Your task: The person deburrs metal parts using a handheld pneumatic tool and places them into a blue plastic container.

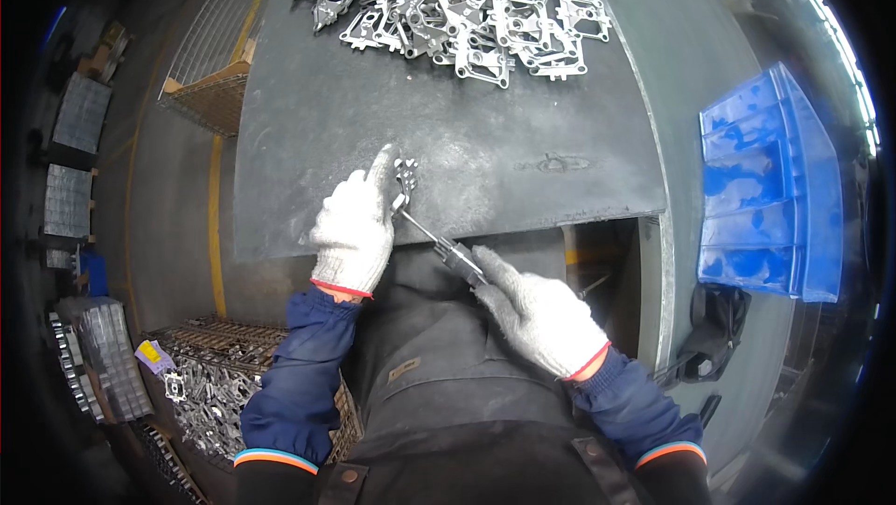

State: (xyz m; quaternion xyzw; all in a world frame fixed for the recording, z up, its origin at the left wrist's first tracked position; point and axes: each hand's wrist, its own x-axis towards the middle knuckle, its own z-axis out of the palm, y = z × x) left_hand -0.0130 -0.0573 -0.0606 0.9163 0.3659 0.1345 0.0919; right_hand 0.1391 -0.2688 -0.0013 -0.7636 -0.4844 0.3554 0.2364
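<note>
Near the table's front edge, my left hand [355, 230], in a white knit glove, grips a small silver metal bracket [405, 186]. Its index finger stretches forward along the bracket's side. My right hand [541, 311], gloved too, is closed on a hand tool [454, 257] with a grey handle and a thin metal shaft. The shaft points up and left, and its tip meets the near end of the bracket. Most of the bracket's lower part is hidden behind my left fingers.
The dark worktable [308, 113] carries a heap of silver metal brackets [467, 10] at its far side. A blue plastic bin [756, 188] stands to the right. At lower left, a wire basket [224, 342] is full of metal parts; another wire basket [210, 99] stands at far left.
</note>
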